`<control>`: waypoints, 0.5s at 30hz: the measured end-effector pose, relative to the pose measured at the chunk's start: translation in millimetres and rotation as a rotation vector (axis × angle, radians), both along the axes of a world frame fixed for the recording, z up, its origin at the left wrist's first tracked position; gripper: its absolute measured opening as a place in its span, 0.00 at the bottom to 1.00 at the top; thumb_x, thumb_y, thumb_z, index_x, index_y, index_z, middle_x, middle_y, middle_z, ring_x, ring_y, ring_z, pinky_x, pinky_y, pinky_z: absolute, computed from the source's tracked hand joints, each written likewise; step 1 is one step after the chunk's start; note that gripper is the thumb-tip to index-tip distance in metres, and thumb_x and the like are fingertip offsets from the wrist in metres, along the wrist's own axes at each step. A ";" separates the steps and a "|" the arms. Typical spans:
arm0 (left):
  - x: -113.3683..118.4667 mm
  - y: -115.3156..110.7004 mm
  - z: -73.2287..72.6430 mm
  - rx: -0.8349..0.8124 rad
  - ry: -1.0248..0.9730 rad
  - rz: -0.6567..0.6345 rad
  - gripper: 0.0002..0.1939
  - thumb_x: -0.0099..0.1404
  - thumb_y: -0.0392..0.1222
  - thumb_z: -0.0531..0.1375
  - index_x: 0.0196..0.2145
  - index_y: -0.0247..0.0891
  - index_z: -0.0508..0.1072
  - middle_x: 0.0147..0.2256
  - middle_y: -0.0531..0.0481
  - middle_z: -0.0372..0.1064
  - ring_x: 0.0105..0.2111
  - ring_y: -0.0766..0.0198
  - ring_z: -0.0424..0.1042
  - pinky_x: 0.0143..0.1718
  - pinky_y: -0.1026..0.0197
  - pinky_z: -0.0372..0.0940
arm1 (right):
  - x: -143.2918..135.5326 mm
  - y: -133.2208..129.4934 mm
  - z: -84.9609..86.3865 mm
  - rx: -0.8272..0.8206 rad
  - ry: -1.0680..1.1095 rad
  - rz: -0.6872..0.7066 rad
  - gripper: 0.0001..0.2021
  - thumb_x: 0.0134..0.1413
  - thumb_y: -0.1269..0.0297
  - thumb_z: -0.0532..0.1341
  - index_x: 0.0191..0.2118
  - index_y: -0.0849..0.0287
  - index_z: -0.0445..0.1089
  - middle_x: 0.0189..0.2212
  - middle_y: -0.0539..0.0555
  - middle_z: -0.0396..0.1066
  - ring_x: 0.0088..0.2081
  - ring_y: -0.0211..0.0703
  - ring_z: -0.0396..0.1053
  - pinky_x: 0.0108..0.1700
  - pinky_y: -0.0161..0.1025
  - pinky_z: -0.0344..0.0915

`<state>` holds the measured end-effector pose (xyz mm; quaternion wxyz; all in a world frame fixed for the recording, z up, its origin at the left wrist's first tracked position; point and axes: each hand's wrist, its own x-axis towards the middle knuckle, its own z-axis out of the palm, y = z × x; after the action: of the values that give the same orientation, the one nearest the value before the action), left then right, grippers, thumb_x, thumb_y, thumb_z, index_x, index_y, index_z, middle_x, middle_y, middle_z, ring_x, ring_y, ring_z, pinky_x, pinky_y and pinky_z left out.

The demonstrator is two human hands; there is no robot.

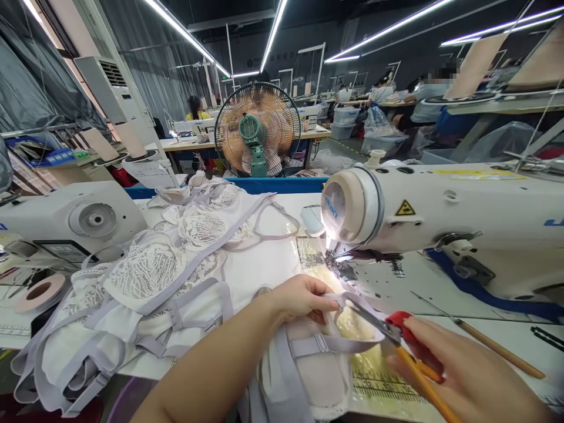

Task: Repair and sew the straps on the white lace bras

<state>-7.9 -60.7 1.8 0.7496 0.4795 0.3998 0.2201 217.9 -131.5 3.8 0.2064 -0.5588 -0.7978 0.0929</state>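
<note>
My left hand pinches a lavender-grey strap just in front of the sewing machine's needle area. Scissors with red and orange handles are in my right hand, and their blades reach to the strap beside my left fingertips. A strap with a slider crosses below, over a pale bra cup at the table's front edge. The white sewing machine has its lamp lit above the needle plate. To the left lies a pile of white lace bras.
An awl with a wooden handle rests at the right. A tape roll and a second machine stand at the left. Beyond the table are a large fan and several people at other machines.
</note>
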 end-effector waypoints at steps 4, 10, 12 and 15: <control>-1.3 0.4 -1.1 -0.035 -0.015 0.001 0.21 0.34 0.47 0.70 0.23 0.31 0.70 0.20 0.55 0.65 0.19 0.71 0.65 0.26 0.64 0.62 | 17.3 5.6 -18.2 0.073 -0.252 0.029 0.14 0.41 0.49 0.62 0.24 0.53 0.63 0.20 0.50 0.65 0.21 0.41 0.63 0.21 0.37 0.56; -2.0 0.5 1.6 -0.063 0.006 0.004 0.19 0.35 0.46 0.70 0.23 0.31 0.70 0.18 0.55 0.65 0.18 0.71 0.65 0.26 0.62 0.63 | 30.7 13.4 -32.0 0.018 -0.325 -0.045 0.13 0.41 0.48 0.61 0.25 0.52 0.66 0.19 0.50 0.66 0.19 0.43 0.63 0.19 0.37 0.51; -1.9 0.7 1.5 -0.070 0.010 0.011 0.19 0.35 0.46 0.70 0.22 0.31 0.70 0.18 0.55 0.65 0.18 0.71 0.65 0.26 0.62 0.63 | 31.0 15.0 -32.9 0.001 -0.323 -0.039 0.13 0.41 0.48 0.61 0.26 0.52 0.67 0.20 0.50 0.67 0.19 0.43 0.64 0.19 0.36 0.51; -1.8 1.2 -0.3 -0.077 -0.004 0.020 0.20 0.34 0.45 0.70 0.22 0.31 0.70 0.18 0.55 0.65 0.19 0.70 0.65 0.26 0.63 0.63 | 29.4 15.8 -33.1 -0.034 -0.319 -0.044 0.13 0.42 0.47 0.60 0.27 0.51 0.68 0.21 0.50 0.69 0.21 0.45 0.66 0.19 0.37 0.52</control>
<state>-9.7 -59.4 1.4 0.7659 0.4460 0.4113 0.2129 247.3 -115.7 -29.3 0.0695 -0.5871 -0.8064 0.0122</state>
